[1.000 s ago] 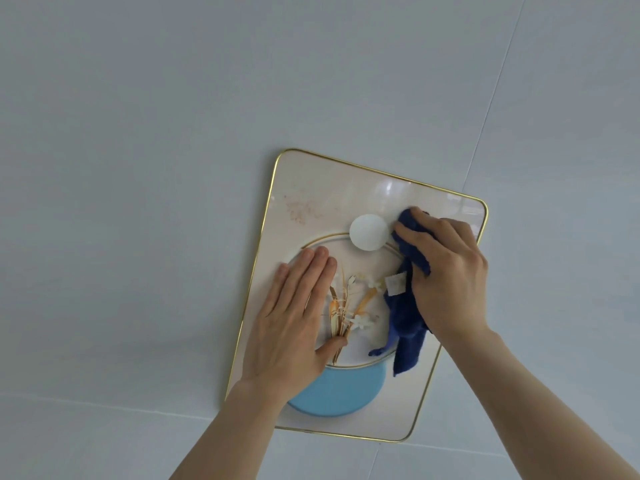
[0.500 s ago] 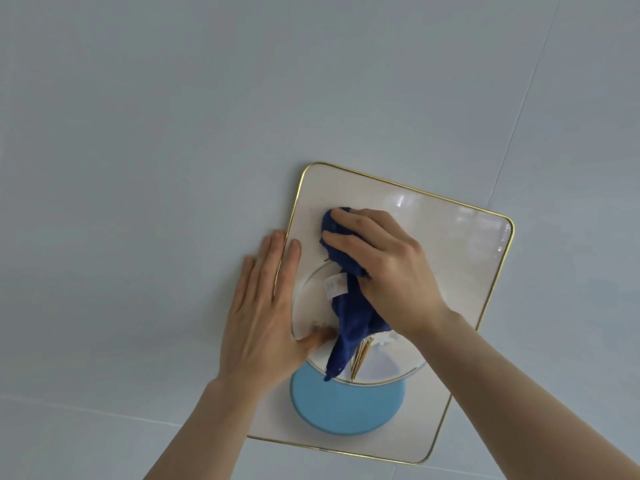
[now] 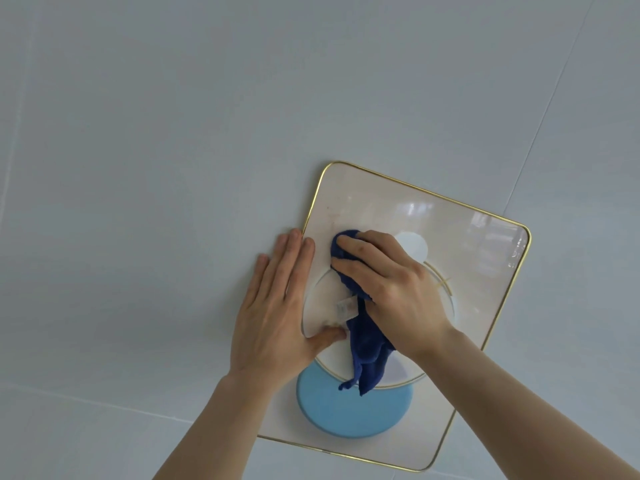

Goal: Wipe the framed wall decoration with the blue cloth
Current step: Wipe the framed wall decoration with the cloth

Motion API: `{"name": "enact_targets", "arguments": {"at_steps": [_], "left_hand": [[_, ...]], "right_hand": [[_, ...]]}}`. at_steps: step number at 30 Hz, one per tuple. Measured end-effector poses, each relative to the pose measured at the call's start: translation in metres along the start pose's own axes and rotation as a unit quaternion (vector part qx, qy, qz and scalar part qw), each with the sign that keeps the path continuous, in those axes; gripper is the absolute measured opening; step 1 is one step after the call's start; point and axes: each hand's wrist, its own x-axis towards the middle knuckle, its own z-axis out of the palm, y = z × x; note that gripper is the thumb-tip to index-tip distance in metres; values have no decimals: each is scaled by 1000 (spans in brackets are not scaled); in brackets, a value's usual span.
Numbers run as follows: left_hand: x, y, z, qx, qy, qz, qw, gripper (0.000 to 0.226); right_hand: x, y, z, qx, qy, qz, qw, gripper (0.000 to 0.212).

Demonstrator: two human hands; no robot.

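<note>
Framed decoration (image 3: 478, 271) hangs tilted, long axis leaning left of upright.

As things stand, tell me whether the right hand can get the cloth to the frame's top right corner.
Probably yes: the right hand grips the cloth against the glass, and nothing lies between it and that corner.

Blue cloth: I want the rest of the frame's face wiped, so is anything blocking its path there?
Only the left hand, braced across the frame's left edge. Elsewhere nothing visible blocks the blue cloth under the right hand.
</note>
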Motion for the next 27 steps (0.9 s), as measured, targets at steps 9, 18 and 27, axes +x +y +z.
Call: {"name": "enact_targets", "arguments": {"at_steps": [9,18,27], "left_hand": [[0,0,-1,7,-1,-1,1000,124],[-1,-3,0,-6,-3,9,1000,125],[0,-4,1,-4,-4,11,1000,126]], "right_hand": [[31,3,3,-11,13,-25,1000,49],[40,29,-8,4,104,79,991,39],[54,19,6,49,67,15,996,35]]}}
